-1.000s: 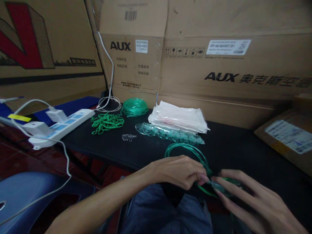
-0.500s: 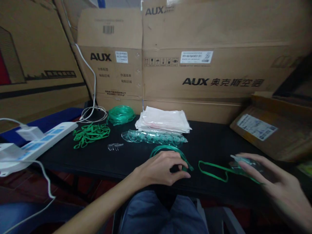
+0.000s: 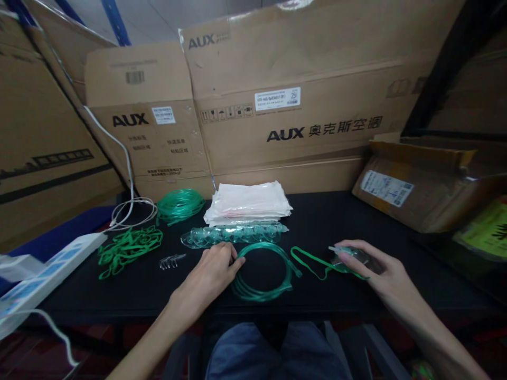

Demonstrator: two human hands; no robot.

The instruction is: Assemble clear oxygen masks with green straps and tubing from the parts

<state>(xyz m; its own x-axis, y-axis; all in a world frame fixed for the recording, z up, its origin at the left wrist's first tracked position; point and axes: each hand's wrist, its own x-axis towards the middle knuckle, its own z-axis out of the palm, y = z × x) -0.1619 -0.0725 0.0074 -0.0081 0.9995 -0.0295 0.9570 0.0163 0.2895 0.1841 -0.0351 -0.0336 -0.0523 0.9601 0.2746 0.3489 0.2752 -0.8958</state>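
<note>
A coil of translucent green tubing (image 3: 283, 295) lies on the black table in front of me. My left hand (image 3: 214, 269) is closed at the coil's left side, thumb and fingertips pinching its edge. To the right, my right hand (image 3: 368, 264) grips a clear plastic mask (image 3: 340, 256), partly covered by the fingers. A flat green strap (image 3: 311, 257) trails from the mask leftward onto the table. Behind the coil runs a row of nested clear green masks (image 3: 233, 235). Left of my left hand lie several small bent metal clips (image 3: 171, 261).
White plastic packets (image 3: 249, 203) are stacked behind the masks. At left are a bundle of green straps (image 3: 129, 248), a larger green tubing coil (image 3: 180, 206) and a white power strip (image 3: 59, 272). A cardboard box (image 3: 386, 192) sits at right; large cardboard sheets (image 3: 317, 126) wall the back.
My left hand has shifted from over the tubing coil to its left side, so the coil now shows almost whole. The right hand still has the mask. The view has turned and tilted slightly.
</note>
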